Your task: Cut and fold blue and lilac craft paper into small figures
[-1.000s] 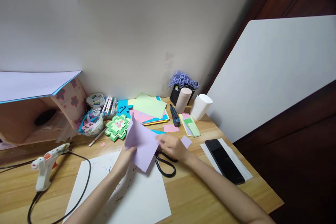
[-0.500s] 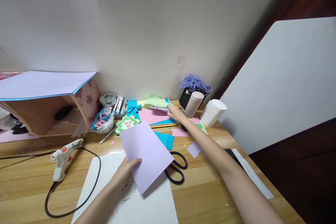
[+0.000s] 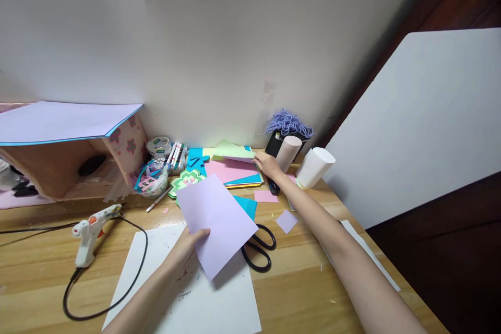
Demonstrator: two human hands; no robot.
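My left hand (image 3: 190, 242) grips a sheet of lilac paper (image 3: 219, 227) by its left edge, thumb on top, tilted above a white board (image 3: 183, 300). Black-handled scissors (image 3: 261, 250) lie partly under that sheet. Far off, my right hand (image 3: 267, 164) is closed on the right edge of a light green sheet of paper (image 3: 230, 149), which is lifted at an angle over a stack of coloured paper (image 3: 235, 171). Beside the stack is a green layered paper flower (image 3: 187, 183), partly covered by the lilac sheet.
On the left are a glue gun (image 3: 94, 229) with a looping cord and a box with a lilac roof (image 3: 70, 117). Markers (image 3: 175, 155) and a bowl of scraps (image 3: 154, 183) stand near the wall. Cardboard tubes (image 3: 316, 167) and a yarn-topped holder (image 3: 288, 124) stand back right.
My right hand has moved slightly right, and the green sheet in it lies flatter. The left hand keeps the lilac sheet almost in place. The view has shifted a little.
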